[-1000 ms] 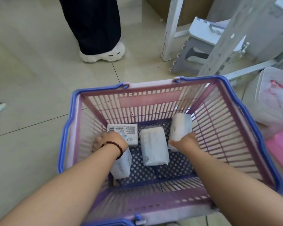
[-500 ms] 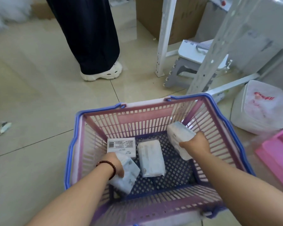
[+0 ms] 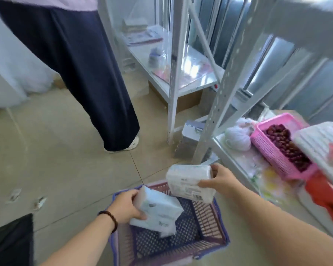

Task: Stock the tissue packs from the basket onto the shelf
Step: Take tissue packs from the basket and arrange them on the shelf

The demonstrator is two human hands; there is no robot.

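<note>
A pink and blue plastic basket (image 3: 217, 225) stands on the floor below me. My left hand (image 3: 126, 205), with a bead bracelet at the wrist, grips a white tissue pack (image 3: 160, 206) held above the basket's left side. A further pack shows just beneath it, partly hidden. My right hand (image 3: 220, 180) grips a second white tissue pack (image 3: 188, 182), lifted over the basket's far rim and lying sideways. The white metal shelf (image 3: 236, 164) stands to the right, its low board just beyond my right hand.
On the low shelf board lie a pink tray of dark red items (image 3: 273, 148), a white yarn ball (image 3: 237, 140), a white padded thing and red cloth. A person in dark trousers (image 3: 81, 70) stands at the left. A second shelf unit (image 3: 173, 60) stands behind.
Both hands have lifted their tissue packs up out of the basket, the right one toward the shelf. My view has tilted up, so the shelves now fill the right side.
</note>
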